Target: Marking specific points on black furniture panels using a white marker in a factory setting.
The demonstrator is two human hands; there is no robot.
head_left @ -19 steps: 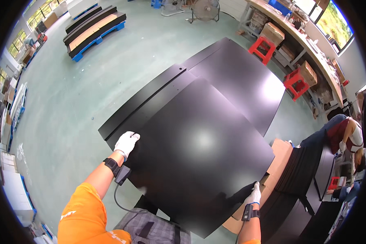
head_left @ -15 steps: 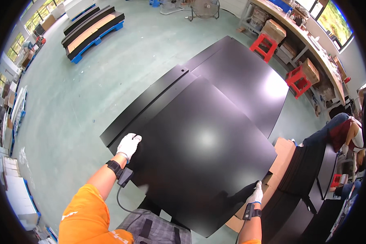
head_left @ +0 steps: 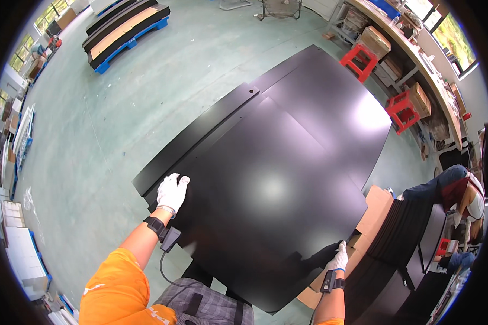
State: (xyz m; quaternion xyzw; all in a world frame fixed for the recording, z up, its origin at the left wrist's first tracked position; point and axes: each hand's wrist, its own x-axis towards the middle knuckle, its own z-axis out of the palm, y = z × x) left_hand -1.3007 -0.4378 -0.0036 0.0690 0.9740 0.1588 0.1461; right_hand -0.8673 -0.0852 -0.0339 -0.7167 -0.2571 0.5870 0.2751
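1. My right hand (head_left: pixel 339 259) grasps the black panel (head_left: pixel 255 216) by its 4 o'clock edge; most of its fingers are hidden.
2. My left hand (head_left: pixel 172 194) bends at the 9 o'clock edge; I cannot tell whether it grips.
3. Towards 1 o'clock, the panel's far edge nearly merges with another dark sheet (head_left: pixel 331 103).
4. Mid-view, the panel is broad, smooth, softly shiny, with pale glare.

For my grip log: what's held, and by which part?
A black panel: left hand at its left edge, right hand at its lower right edge.
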